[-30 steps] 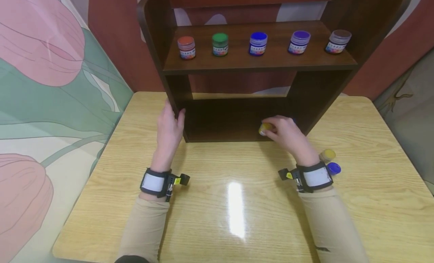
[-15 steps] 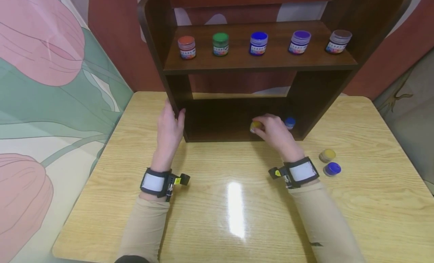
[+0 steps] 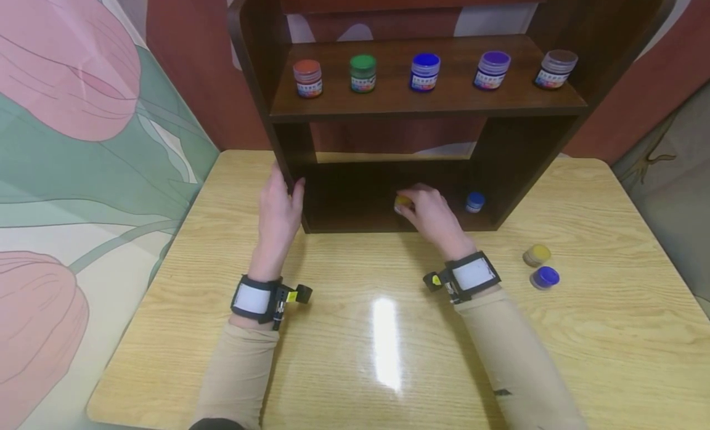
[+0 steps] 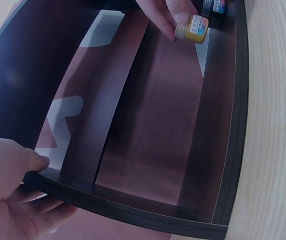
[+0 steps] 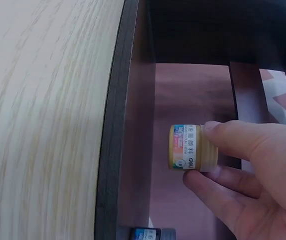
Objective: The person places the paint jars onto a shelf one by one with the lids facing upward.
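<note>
My right hand [image 3: 435,214] pinches a small yellow paint jar [image 5: 185,147] between thumb and fingertips, inside the lower compartment of a dark brown wooden shelf unit [image 3: 427,114]. In the right wrist view the jar's printed label faces the camera, and the fingers are around its lid end. To the right of that hand, a blue-lidded paint jar [image 3: 474,202] stands in the same compartment. My left hand [image 3: 277,208] grips the unit's left side panel, thumb [image 4: 38,162] on the inner side and fingers on the outer side.
On the upper shelf stand several paint jars in a row, among them a red one [image 3: 307,79], a green one [image 3: 363,74] and a brown one [image 3: 556,69]. A yellow jar [image 3: 537,255] and a blue-violet jar [image 3: 545,277] sit on the wooden table [image 3: 333,356], right of the unit.
My right hand has moved left along the lower compartment, carrying the yellow paint jar. The blue-lidded jar behind it has come into full view. My left hand keeps its place.
</note>
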{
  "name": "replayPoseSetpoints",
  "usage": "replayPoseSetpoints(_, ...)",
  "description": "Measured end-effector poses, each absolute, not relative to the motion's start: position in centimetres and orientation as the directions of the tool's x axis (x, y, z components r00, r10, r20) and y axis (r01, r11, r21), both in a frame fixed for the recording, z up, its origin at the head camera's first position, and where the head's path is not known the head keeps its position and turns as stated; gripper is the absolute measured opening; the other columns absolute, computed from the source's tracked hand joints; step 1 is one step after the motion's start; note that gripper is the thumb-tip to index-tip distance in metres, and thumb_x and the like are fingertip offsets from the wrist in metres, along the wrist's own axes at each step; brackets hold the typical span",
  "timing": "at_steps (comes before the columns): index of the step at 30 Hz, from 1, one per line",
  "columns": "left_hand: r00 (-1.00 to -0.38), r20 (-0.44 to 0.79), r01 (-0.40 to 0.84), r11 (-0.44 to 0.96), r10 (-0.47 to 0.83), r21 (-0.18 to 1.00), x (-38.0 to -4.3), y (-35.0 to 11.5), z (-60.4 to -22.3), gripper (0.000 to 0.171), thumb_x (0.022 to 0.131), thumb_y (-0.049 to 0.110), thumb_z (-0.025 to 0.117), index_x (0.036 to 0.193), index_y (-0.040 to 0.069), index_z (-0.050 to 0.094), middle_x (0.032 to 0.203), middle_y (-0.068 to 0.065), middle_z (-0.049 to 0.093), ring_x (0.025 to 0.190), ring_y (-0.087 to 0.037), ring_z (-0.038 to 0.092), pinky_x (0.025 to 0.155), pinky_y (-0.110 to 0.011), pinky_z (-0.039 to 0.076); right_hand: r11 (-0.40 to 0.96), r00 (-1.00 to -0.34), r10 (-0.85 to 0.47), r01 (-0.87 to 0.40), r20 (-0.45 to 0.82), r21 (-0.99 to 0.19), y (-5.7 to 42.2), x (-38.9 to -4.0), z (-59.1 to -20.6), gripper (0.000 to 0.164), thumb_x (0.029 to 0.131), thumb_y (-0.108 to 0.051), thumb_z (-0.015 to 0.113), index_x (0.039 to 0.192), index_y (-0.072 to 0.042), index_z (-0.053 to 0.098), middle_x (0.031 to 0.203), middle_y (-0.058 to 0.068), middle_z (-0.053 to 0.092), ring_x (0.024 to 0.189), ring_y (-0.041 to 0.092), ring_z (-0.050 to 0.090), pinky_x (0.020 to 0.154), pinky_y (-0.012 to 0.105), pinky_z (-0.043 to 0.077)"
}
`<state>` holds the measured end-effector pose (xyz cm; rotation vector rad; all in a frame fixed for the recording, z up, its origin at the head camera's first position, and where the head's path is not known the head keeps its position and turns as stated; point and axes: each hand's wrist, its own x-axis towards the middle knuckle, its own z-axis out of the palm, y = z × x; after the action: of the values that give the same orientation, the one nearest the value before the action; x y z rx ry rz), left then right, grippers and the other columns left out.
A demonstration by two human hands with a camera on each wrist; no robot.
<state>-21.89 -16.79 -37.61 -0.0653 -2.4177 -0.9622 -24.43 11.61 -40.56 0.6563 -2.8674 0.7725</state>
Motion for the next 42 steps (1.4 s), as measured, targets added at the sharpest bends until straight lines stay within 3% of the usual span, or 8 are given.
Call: replayPoseSetpoints(42,-0.861,0.488,0.233,0.74,-0.144,0.631,-22.0,-16.9,-37.7,0.045,0.1,0.015,0.06,0.138,-0.003,0.045,0.126,-0.026,0.064,0.118,-0.04,0.063,0.101,-0.052,0.053,0.801,-0.931,-0.333,-0.363,0.15,-0.476,11.0,-26.1,-42.2,0.038,0.094,-0.017,0.07,0.128,0.0,0.065,0.124,0.022,0.066,0.104,0.035,0.068,0.085,0.047,0.059)
